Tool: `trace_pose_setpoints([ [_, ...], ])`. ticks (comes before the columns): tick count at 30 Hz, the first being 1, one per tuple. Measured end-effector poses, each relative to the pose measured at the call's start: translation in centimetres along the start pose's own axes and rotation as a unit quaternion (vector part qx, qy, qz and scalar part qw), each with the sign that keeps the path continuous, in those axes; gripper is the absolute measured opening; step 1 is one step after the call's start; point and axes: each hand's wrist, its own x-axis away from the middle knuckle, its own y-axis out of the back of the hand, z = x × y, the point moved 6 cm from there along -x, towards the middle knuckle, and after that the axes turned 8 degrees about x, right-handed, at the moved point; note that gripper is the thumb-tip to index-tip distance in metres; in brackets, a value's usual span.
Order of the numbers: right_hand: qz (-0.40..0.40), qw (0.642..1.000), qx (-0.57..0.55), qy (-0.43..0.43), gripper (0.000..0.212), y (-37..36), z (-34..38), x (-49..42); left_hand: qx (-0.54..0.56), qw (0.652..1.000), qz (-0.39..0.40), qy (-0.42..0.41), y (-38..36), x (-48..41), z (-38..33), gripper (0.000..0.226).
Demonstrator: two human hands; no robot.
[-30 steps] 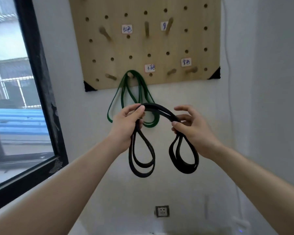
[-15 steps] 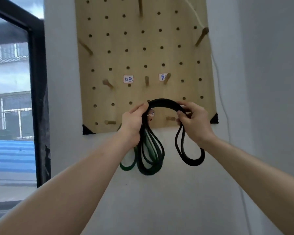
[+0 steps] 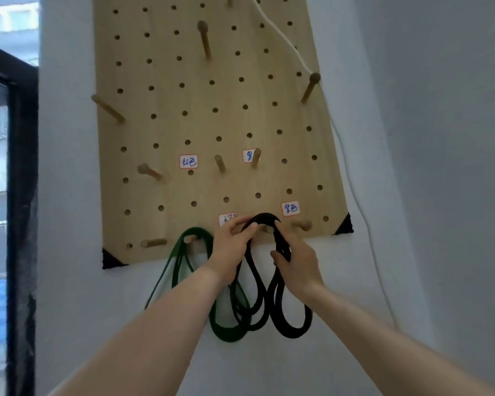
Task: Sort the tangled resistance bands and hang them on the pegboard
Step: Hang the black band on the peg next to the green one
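A wooden pegboard (image 3: 183,95) hangs on a white wall (image 3: 440,167), studded with rows of holes and several wooden pegs. The black resistance band (image 3: 265,217) is at the board's bottom row, folded into several strands. Its top arches just over a peg end (image 3: 267,229) that shows between the 2 hands, and whether the band's weight rests on that peg cannot be told.

The left grip (image 3: 232,247), a bare hand, pinches the left side of the arch between thumb and fingers. The right grip (image 3: 295,264), also a bare hand, has its fingers curled round the right-hand strands a little lower down. Below the hands the black loops hang against the wall.

Just to the left, the green resistance band (image 3: 226,334) hangs from its own peg (image 3: 189,239). Its long loops drop behind the left forearm, and the lowest one overlaps the black loops. A bare peg (image 3: 303,224) stands just right of the black band, under a handwritten label (image 3: 290,208). 3 more such labels are on the board, 1 of them (image 3: 226,220) partly hidden by the left fingers.

A white cord (image 3: 355,195) crosses the board's upper right and runs down the wall. Black corner caps (image 3: 345,225) hold the board's lower corners. A dark window frame (image 3: 20,195) borders the left edge.
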Motion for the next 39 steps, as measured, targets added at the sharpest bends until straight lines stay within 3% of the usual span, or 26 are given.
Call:
trace_pose_setpoints([
  [7, -0.025, 0.997, -0.078, -0.003, 0.068, -2.0, -2.2, -2.4, -0.110, 0.993, 0.001, -0.044, 0.5, -2.3, 1.3, 0.026],
  [15, 0.044, 0.999, 0.022, 0.003, 0.078, -2.2, -2.8, -2.5, -0.299, 0.941, -0.016, -0.154, 0.1, -1.4, 0.8, 0.020],
  [19, 0.090, 0.994, 0.054, -0.023, 0.075, -1.1, -2.6, 0.6, -0.364, 0.917, 0.031, -0.159, 1.0, 1.6, 0.7, 0.039],
  [22, 0.081, 0.994, 0.065, -0.017, 0.066, 1.2, -1.7, 3.8, -0.422, 0.894, 0.056, -0.138, 2.0, 5.2, 0.5, 0.047],
  [26, 0.100, 0.993, 0.059, -0.006, 0.031, 4.1, -0.6, 8.5, -0.417, 0.892, 0.142, -0.102, 3.6, 11.2, 0.9, 0.033],
  [30, 0.214, 0.975, 0.013, -0.057, 0.008, 4.0, -2.0, 14.0, -0.381, 0.893, 0.239, -0.006, 6.3, 18.9, 4.7, 0.015],
  [34, 0.385, 0.920, 0.021, -0.073, 0.011, 2.0, -4.4, 21.1, -0.368, 0.885, 0.278, 0.066, 9.2, 26.8, 9.9, 0.014],
  [39, 0.528, 0.840, 0.098, -0.083, 0.016, -2.1, -8.9, 31.3, -0.372, 0.865, 0.290, 0.169, 12.9, 36.7, 18.4, 0.021],
])
